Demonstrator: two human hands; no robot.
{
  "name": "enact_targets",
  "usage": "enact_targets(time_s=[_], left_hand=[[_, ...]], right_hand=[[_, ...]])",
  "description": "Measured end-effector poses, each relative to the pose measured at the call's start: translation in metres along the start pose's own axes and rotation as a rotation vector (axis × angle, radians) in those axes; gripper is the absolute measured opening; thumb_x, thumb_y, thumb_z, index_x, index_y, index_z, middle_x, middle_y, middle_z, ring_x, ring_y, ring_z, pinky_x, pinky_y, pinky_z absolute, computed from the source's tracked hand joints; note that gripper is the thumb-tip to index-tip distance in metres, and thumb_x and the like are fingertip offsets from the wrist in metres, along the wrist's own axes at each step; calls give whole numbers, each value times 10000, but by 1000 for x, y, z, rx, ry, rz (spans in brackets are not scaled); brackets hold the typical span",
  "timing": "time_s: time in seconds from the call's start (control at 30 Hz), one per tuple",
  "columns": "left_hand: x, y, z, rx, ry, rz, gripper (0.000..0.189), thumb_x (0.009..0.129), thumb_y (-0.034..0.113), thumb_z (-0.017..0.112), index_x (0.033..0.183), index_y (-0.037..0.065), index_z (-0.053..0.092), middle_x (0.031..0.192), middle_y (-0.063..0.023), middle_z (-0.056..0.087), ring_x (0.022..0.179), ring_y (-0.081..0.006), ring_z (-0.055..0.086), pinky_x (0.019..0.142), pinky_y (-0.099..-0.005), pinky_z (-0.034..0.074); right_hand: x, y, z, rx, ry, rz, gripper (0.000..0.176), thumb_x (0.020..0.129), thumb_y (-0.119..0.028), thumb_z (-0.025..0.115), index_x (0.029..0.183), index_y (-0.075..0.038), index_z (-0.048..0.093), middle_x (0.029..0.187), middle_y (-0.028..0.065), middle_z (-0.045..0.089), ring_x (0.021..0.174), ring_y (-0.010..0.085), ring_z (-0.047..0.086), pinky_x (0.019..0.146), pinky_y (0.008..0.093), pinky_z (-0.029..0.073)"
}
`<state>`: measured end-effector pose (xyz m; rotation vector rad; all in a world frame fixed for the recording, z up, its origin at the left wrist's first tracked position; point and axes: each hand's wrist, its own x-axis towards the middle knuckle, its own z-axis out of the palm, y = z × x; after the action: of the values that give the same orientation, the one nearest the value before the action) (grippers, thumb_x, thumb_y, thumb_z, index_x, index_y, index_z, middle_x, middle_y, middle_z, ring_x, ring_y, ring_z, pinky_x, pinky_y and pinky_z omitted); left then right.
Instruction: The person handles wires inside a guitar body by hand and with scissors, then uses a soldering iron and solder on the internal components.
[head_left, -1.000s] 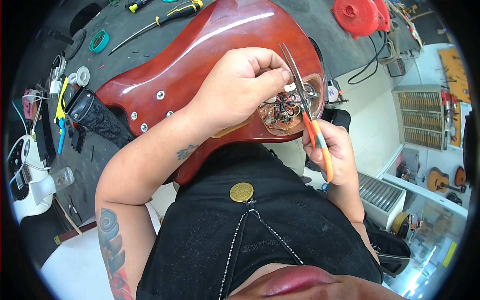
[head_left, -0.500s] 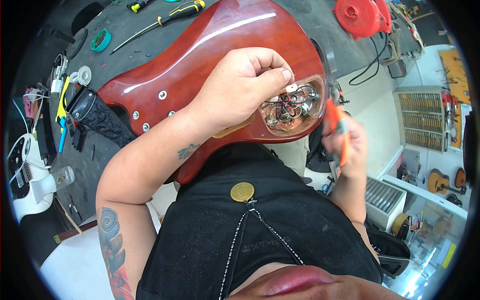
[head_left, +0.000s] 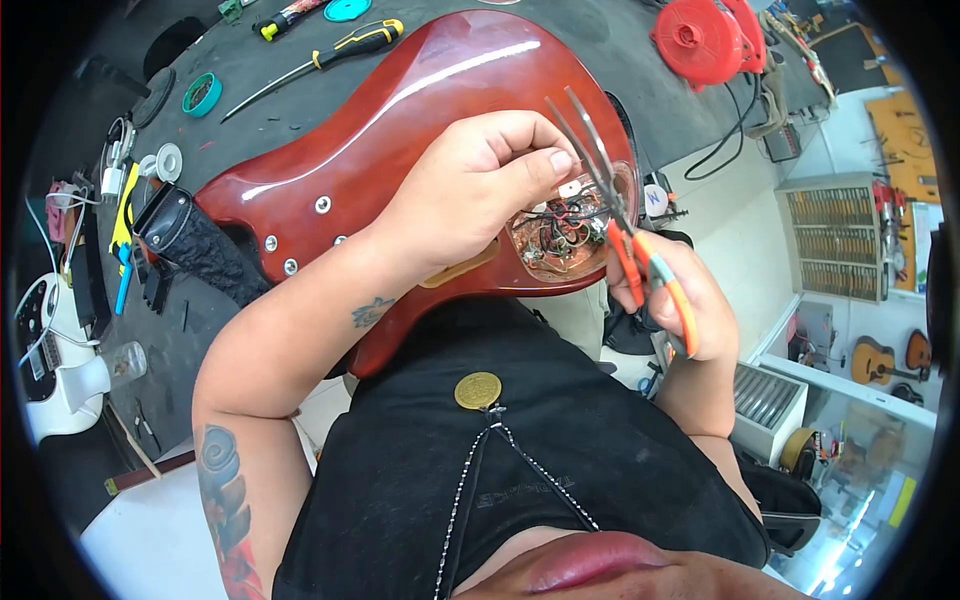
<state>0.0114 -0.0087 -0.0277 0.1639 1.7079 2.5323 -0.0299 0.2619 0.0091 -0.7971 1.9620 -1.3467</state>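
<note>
A glossy red-brown guitar body [head_left: 400, 130] lies across the bench, its open cavity [head_left: 562, 240] showing tangled wires and copper-coloured lining. My left hand [head_left: 505, 175] reaches over the body, thumb and forefinger pinched at the cavity's upper edge; what they hold is too small to make out. Just beneath the fingertips is a small white part [head_left: 570, 190]. Scissors [head_left: 612, 195] with orange and grey handles are in my right hand [head_left: 690, 300], at the right of the cavity. Their blades are spread and point up, beside my left fingertips.
A yellow-and-black screwdriver [head_left: 360, 40] and a teal dish [head_left: 202, 94] lie on the dark bench [head_left: 270, 150]. A red reel [head_left: 692, 38] stands at the upper right. A black padded strap [head_left: 205, 245] is by the guitar's left end. Parts drawers [head_left: 830, 240] stand farther right.
My right hand has brought the scissors up and left, over the cavity's right edge, and their blades now show spread. My left hand stays pinched, nearly in place.
</note>
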Motion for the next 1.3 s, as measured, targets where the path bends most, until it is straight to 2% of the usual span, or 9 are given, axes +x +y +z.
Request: enact_targets(time_s=[0.1, 0.3, 0.53, 0.7, 0.9, 1.13, 1.2, 1.3], left_hand=[[-1, 1, -2, -33, -29, 6, 193, 1096, 182, 675, 1111, -6, 717, 826, 75, 582, 724, -1, 467, 651, -217, 408], [-1, -3, -2, 65, -22, -11, 208, 1095, 177, 675, 1120, -22, 730, 917, 32, 675, 769, -17, 541, 682, -226, 455], [-1, -3, -3, 79, -8, -19, 206, 1097, 164, 667, 1115, -32, 729, 913, 28, 679, 766, -18, 540, 668, -223, 450], [-1, -2, -3, 54, -7, -27, 204, 1096, 152, 662, 1117, -41, 724, 857, 38, 640, 733, -15, 506, 639, -221, 421], [-1, -4, -3, 35, -1, -22, 207, 1097, 157, 661, 1115, -40, 722, 841, 46, 624, 725, -13, 502, 638, -222, 421], [-2, -1, -3, 95, 17, -15, 216, 1102, 172, 654, 1101, -34, 718, 835, 47, 617, 726, -12, 509, 652, -225, 437], [-1, -2, -3, 68, 3, 13, 208, 1105, 177, 646, 1084, -18, 715, 840, 52, 616, 725, -10, 511, 650, -229, 439], [-1, -2, -1, 49, 18, 6, 186, 1103, 171, 642, 1070, 3, 714, 838, 62, 606, 725, -10, 496, 652, -228, 429]], right_hand=[[2, 11, 5, 37, -57, -30, 489, 957, -478, 734, 1022, -9, 613, 748, 42, 585, 653, 163, 546, 619, 326, 465], [1, 9, 11, -11, 7, -32, 476, 941, -468, 729, 997, -8, 618, 736, 42, 576, 649, 144, 534, 605, 313, 450], [1, 15, 12, 73, 1, -23, 444, 935, -434, 753, 955, -15, 609, 737, 10, 558, 664, 101, 503, 592, 289, 413], [0, 18, 12, 48, 43, 9, 517, 937, -482, 818, 909, -15, 599, 719, -18, 520, 660, 60, 456, 567, 262, 372], [-1, 20, 13, 74, 39, 9, 609, 937, -576, 833, 889, -17, 598, 710, -32, 506, 654, 43, 441, 554, 255, 349], [-2, 25, 14, 118, 64, 11, 602, 957, -571, 821, 888, -16, 597, 709, -34, 505, 650, 50, 449, 560, 263, 359], [-2, 26, 14, 101, 88, -9, 570, 980, -551, 805, 902, -20, 615, 710, -40, 518, 639, 50, 449, 567, 257, 361], [-6, 37, -14, 154, 363, -37, 415, 1055, -425, 725, 945, -30, 659, 716, -60, 537, 622, 36, 428, 569, 236, 337]])
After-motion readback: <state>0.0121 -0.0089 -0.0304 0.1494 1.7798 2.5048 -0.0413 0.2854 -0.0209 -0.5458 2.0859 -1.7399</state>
